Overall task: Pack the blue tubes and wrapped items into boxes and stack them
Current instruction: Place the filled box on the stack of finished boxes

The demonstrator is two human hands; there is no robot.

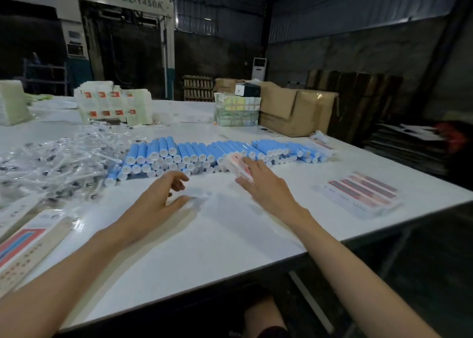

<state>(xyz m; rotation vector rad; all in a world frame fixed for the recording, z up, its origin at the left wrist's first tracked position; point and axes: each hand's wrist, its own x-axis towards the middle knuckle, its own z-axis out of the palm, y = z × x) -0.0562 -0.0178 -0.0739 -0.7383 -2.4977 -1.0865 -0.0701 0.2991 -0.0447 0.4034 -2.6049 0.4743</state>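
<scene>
Early days, by the look of it. The blue plastic tubes with white ends (194, 153) lie in a long heap across the middle of the white table (230, 235). The clear-wrapped white items (51, 163) sit in a loose pile just left of them, and both piles are big.

R side: the right hand (261, 181) grips a small white-and-pink printed carton (236, 167), fingers over its top and thumb at the near edge, right against the front of the tube heap. It's too blurred to tell if anything's inside yet.

L side: the left hand (158, 197) hovers over bare table w/ fingers loosely curled, holding nothing.

A low stack of red-striped printed cartons (363, 194) lies near the table's right edge — I take those as done. More flat printed cartons (28, 243) wait at near left. Most of the packing & stacking is left to do.
</scene>
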